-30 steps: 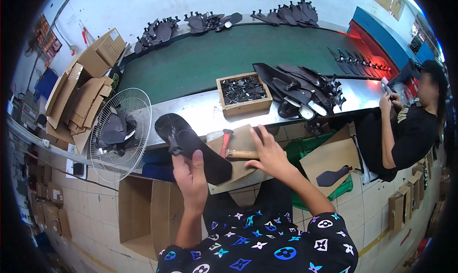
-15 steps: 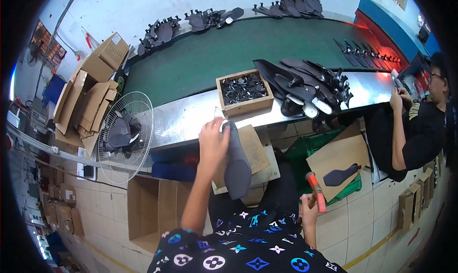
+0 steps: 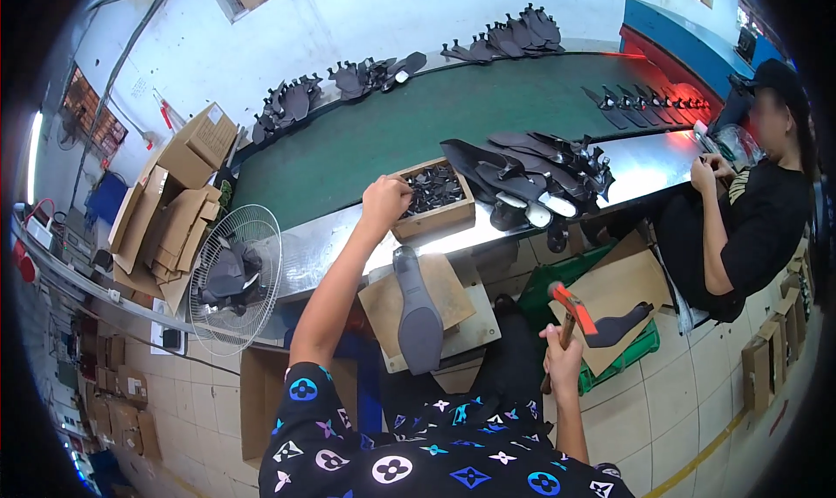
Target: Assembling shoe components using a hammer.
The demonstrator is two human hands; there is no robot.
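My left hand (image 3: 386, 204) reaches over the left edge of a wooden box (image 3: 435, 222), its fingertips bent together among small black pieces (image 3: 434, 187). Whether a piece is pinched there is hidden. In my right hand (image 3: 563, 359) I grip a hammer (image 3: 574, 310) by its wooden handle, its orange-red head raised, to the right of my lap. Between my hands a dark grey shoe sole (image 3: 420, 319) lies sole side up on a brown board (image 3: 371, 305), which rests on a pale plate (image 3: 482, 311). Neither hand touches the sole.
Dark soles with heels (image 3: 531, 176) are heaped right of the box on the metal ledge (image 3: 666, 158), before a green conveyor belt (image 3: 348, 141). A wire fan guard (image 3: 277, 276) holds more dark parts at left. A co-worker (image 3: 740, 202) sits at right beside a green crate (image 3: 640, 346).
My left hand has let go of the shoe sole and moved up to the box. The sole now lies on the board. My right hand still holds the hammer. The view has shifted slightly.
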